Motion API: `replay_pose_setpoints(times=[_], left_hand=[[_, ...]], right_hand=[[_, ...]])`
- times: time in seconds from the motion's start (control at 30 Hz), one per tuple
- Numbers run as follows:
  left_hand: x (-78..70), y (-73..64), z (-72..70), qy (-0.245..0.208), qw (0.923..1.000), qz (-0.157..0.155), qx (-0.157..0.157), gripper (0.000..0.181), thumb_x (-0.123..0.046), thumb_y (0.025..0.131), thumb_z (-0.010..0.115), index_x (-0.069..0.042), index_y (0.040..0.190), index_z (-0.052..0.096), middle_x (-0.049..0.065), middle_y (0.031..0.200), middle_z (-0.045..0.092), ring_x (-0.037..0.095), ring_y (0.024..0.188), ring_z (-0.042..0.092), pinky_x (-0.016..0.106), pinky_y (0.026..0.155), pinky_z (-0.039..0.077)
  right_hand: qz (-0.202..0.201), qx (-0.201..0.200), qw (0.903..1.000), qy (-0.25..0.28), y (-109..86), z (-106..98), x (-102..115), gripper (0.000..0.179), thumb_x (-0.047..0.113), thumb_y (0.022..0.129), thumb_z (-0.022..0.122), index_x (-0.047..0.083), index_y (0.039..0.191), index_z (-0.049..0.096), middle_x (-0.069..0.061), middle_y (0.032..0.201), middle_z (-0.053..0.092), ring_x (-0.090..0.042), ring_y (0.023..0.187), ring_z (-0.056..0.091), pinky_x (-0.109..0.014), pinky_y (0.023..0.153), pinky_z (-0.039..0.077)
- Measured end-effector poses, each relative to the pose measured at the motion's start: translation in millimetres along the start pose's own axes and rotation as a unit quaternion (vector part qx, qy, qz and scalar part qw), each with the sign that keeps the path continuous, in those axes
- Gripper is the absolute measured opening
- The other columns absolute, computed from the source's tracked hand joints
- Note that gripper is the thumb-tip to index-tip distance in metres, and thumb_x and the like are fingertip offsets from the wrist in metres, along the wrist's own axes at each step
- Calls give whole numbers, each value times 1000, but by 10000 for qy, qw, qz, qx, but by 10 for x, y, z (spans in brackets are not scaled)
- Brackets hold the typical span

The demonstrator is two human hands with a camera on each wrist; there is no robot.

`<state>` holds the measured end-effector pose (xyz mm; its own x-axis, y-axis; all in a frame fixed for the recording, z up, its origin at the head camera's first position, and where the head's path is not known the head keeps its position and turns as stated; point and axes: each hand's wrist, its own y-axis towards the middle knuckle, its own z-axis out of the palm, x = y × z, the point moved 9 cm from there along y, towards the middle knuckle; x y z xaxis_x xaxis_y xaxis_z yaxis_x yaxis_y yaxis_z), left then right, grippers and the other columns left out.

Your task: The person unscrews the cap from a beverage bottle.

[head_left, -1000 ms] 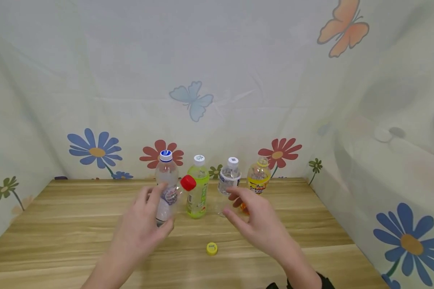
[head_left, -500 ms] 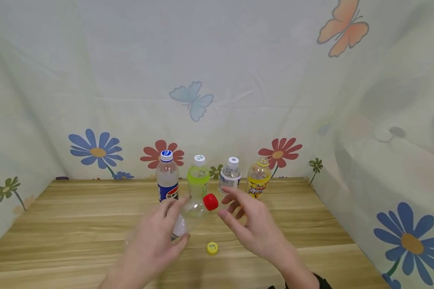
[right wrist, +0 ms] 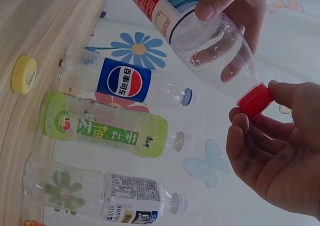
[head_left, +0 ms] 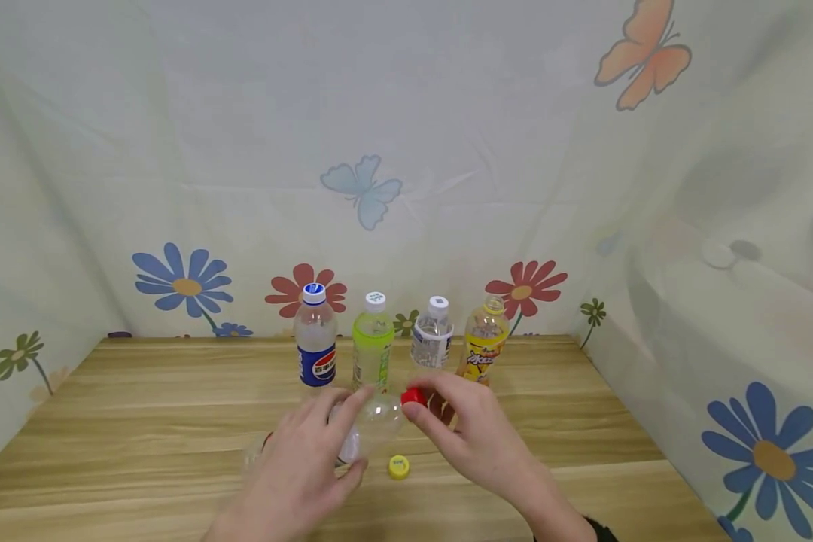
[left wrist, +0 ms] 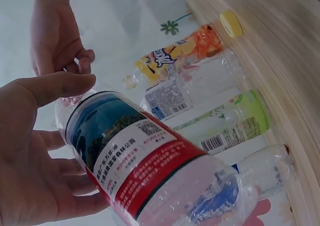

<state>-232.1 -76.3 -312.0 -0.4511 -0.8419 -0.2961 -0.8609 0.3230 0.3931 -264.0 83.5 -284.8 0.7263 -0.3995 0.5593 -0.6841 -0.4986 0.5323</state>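
Observation:
My left hand (head_left: 305, 452) grips a clear plastic bottle (left wrist: 140, 151) round its body. The bottle has a red, white and blue-green label and is tilted over the table, its neck pointing toward my right hand. On its mouth sits a red cap (right wrist: 255, 100). My right hand (head_left: 470, 421) pinches this cap between thumb and curled fingers, plain in the right wrist view. Under the hands, a loose yellow cap (head_left: 399, 467) lies on the table. In the head view my left hand hides much of the bottle's body.
Along the back of the wooden table (head_left: 142, 421) stand a blue-labelled cola bottle (head_left: 316, 350), a green-labelled bottle (head_left: 373, 339), a clear bottle with a white cap (head_left: 432, 339) and a yellow-labelled bottle (head_left: 484, 342) without a cap. A flowered cloth (head_left: 244, 188) hangs behind.
My left hand has carried the bottle to the right and down, away from the cola bottle. My right hand, earlier apart from it with fingers spread, now pinches the red cap.

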Motion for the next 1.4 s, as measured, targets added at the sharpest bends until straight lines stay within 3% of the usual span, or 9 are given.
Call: replay_pose_setpoints(times=[0.23, 0.57, 0.93, 1.17, 1.4], left_hand=[[10, 7, 72, -195, 9998, 80, 73, 83, -31, 79, 91, -22, 150, 50, 5, 129, 60, 25, 111, 62, 56, 96, 53], [62, 42, 202, -521, 9973, 59, 523, 87, -30, 79, 92, -21, 152, 47, 7, 127, 63, 24, 105, 64, 47, 85, 59], [48, 58, 138, -424, 9981, 152, 423, 84, -31, 76, 93, -22, 149, 52, 1, 117, 69, 14, 89, 67, 33, 71, 60], [87, 78, 136, -493, 9975, 81, 499, 82, -32, 76, 93, -23, 147, 55, 4, 119, 71, 16, 90, 70, 35, 74, 62], [126, 77, 132, -888, 9935, 95, 701, 80, -30, 76, 93, -22, 146, 57, 4, 124, 72, 18, 98, 71, 37, 77, 62]], right_hand=[[-14, -114, 9999, 0, -2, -13, -2, 14, 16, 97, 74, 14, 111, 70, 13, 90, 65, -8, 77, 62, -27, 63, 58], [144, -148, 9997, -145, -10, -4, -35, 12, 16, 97, 74, 14, 108, 70, 12, 89, 64, -7, 76, 61, -26, 64, 57], [230, -21, 9997, -2, -15, -2, -53, 14, 18, 97, 72, 12, 110, 70, 10, 92, 65, -8, 77, 62, -27, 66, 58], [290, 68, 9995, 80, -27, 5, -60, 16, 21, 99, 69, 12, 112, 70, 8, 93, 65, -9, 79, 61, -27, 67, 57], [35, 201, 9997, 166, -29, 10, 11, 22, 11, 96, 73, 13, 117, 68, 8, 99, 65, -11, 84, 62, -28, 72, 60]])
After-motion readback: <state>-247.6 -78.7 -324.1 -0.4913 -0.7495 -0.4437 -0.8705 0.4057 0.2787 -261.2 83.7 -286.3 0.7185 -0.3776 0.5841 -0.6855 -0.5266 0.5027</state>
